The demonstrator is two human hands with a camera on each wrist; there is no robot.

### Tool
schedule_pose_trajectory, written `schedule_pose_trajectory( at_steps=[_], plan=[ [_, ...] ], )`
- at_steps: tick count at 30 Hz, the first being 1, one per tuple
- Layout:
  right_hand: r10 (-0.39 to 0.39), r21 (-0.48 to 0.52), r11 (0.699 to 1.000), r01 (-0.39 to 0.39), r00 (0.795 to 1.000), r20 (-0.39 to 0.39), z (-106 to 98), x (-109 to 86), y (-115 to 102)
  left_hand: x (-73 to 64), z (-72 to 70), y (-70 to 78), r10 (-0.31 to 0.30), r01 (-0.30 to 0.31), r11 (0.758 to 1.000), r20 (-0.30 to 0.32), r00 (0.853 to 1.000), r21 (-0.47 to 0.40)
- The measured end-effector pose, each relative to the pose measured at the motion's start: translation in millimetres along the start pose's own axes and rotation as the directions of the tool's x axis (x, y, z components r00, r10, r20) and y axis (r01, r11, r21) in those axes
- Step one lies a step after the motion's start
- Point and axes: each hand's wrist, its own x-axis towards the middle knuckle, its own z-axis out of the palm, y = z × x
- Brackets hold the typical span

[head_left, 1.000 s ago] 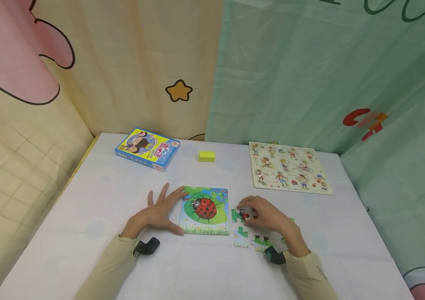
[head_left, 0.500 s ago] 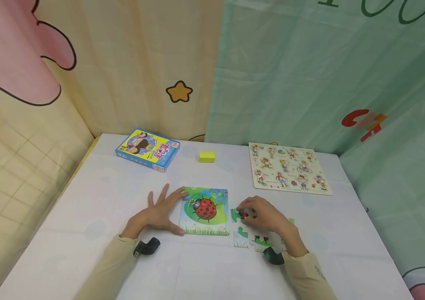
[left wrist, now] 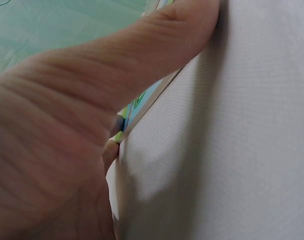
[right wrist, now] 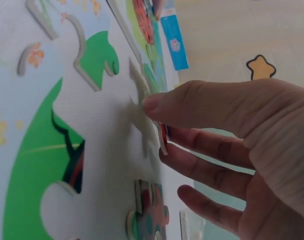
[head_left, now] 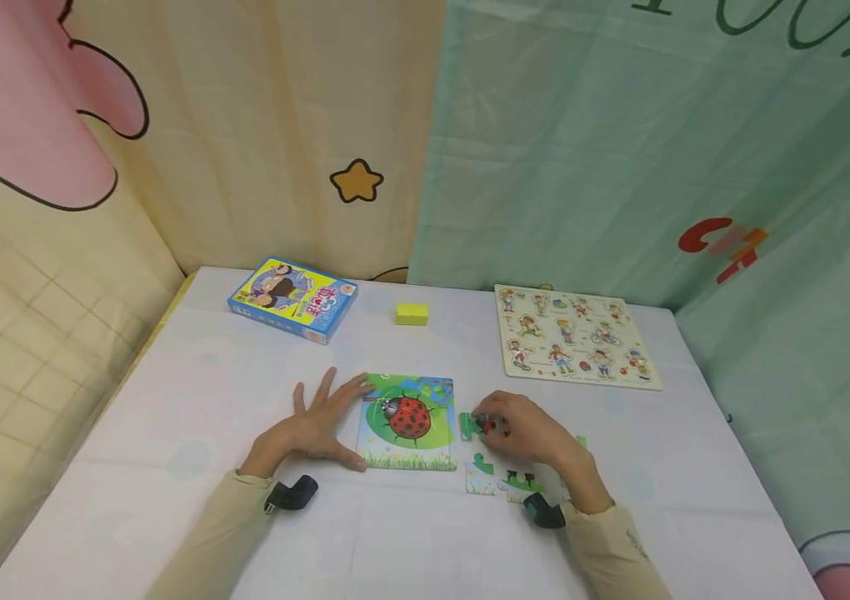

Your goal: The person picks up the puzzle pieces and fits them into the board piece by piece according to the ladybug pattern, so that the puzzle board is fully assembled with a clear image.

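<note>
While a pale-blue-and-green knobbed jigsaw piece (head_left: 480, 479) is lying nearest you, lower right of centre, your right hand (head_left: 521, 425) is pinching a thin red-and-black jigsaw piece (head_left: 483, 423) just beyond, probably for fine control. Your left hand (head_left: 312, 429), fingers spread wide, is touching the left edge of the square, glossy ladybird board (head_left: 407, 421) below centre, apparently to steady it. Farther off, a rectangular yellow block (head_left: 412, 314) is sitting mid-frame.

Beige curtain (head_left: 245, 167), green curtain (head_left: 582, 183) behind white table (head_left: 395, 546)
</note>
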Motion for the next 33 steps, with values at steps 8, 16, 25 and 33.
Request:
schedule_pose_trajectory(
  at_steps=[8, 16, 25, 33],
  plan=[
    [-0.043, 0.047, 0.998, 0.043, 0.999, -0.014, -2.2, 3.6, -13.1, 0.2, -0.3, -0.9, -0.003, 0.003, 1.000, -0.001, 1.000, 0.014],
    [-0.106, 0.041, 0.993, 0.107, 0.994, -0.029, -3.3, 14.5, -27.1, -0.2, -0.2, -0.3, -0.001, 0.001, 1.000, -0.004, 1.000, 0.005],
    [-0.149, 0.025, 0.988, 0.150, 0.988, -0.035, 0.1, 30.2, -38.5, 0.1, 0.4, 0.0, 0.004, -0.004, 1.000, -0.008, 1.000, -0.005],
    [-0.222, -0.013, 0.975, 0.221, 0.974, -0.038, 9.0, 47.7, -50.8, -1.1, -0.7, 0.3, 0.019, -0.019, 1.000, -0.013, 1.000, -0.005]
  ],
)
